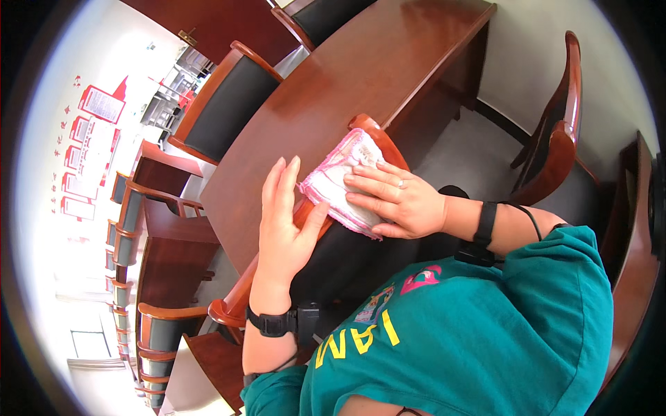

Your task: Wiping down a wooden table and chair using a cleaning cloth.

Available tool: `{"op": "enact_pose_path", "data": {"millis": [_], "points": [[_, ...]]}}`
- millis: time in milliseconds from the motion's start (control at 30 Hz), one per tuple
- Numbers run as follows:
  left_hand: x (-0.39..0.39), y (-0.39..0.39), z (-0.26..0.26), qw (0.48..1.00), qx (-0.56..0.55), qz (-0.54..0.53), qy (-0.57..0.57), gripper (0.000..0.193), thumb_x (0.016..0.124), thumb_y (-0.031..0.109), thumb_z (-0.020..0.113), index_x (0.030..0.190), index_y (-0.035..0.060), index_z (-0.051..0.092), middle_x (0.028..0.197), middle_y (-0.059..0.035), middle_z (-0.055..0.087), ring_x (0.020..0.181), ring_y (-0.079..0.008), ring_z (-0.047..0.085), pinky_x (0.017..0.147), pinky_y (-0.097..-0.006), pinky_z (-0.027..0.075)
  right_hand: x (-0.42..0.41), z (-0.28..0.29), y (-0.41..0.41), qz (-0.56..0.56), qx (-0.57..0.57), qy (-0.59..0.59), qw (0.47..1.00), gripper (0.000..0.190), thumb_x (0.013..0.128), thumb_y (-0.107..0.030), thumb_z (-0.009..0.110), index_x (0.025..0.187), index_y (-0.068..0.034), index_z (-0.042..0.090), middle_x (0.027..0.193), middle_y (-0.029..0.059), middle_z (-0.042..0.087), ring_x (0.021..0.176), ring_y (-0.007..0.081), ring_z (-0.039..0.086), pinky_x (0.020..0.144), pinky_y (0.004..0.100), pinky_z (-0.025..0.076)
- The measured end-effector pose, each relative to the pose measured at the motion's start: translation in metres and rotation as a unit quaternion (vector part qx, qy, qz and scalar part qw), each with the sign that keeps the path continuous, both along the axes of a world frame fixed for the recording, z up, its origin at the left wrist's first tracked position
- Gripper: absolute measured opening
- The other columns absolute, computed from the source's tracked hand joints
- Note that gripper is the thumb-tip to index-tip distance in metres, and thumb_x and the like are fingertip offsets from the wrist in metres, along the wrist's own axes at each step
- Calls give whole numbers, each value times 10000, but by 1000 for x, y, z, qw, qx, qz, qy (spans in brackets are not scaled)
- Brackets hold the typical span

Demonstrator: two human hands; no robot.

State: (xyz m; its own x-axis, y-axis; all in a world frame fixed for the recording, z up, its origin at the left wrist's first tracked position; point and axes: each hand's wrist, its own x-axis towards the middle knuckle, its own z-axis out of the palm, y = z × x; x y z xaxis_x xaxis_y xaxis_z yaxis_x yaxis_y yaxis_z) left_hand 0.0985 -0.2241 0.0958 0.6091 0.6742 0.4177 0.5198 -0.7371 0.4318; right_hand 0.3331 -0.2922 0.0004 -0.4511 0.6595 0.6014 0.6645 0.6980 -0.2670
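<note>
A white cleaning cloth (pixel 333 179) with pink stitched edges lies folded over the wooden top rail of a chair back (pixel 382 138). My right hand (pixel 390 200) presses flat on this cloth, fingers together and a ring on one of them. Beside the cloth, my left hand (pixel 286 223) is raised over the rail with its thumb spread from the fingers and nothing in it. Its thumb tip is close to the cloth's edge; whether they touch I cannot tell. The chair's black padded back (pixel 333 265) is partly hidden under my arms.
Just beyond the chair stands a long, curved wooden table (pixel 291 112). A black-backed chair (pixel 234 104) is across it, and another wooden chair (pixel 556 140) is by the wall at right. Several chairs and desks (pixel 171 249) line the left side. A door (pixel 223 26) is at the top.
</note>
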Motion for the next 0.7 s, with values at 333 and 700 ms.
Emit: {"op": "enact_pose_path", "data": {"millis": [333,700], "points": [[69,19,-5,990,60,17,125,354,980,353,581,1194,77,637,1103,-143,670,978,-348,654,803,-430,532,5,-14,4,-20,112,119,986,590,801,-146,741,1360,-100,559,1374,159,507,1320,336,469,1109,482,378],[72,33,-2,992,-23,103,65,320,1011,301,516,897,20,618,847,-211,670,838,-426,643,707,-483,503,1,11,-14,-170,-108,237,950,529,804,-118,762,1283,-98,539,1098,148,562,920,332,639,799,386,552]]}}
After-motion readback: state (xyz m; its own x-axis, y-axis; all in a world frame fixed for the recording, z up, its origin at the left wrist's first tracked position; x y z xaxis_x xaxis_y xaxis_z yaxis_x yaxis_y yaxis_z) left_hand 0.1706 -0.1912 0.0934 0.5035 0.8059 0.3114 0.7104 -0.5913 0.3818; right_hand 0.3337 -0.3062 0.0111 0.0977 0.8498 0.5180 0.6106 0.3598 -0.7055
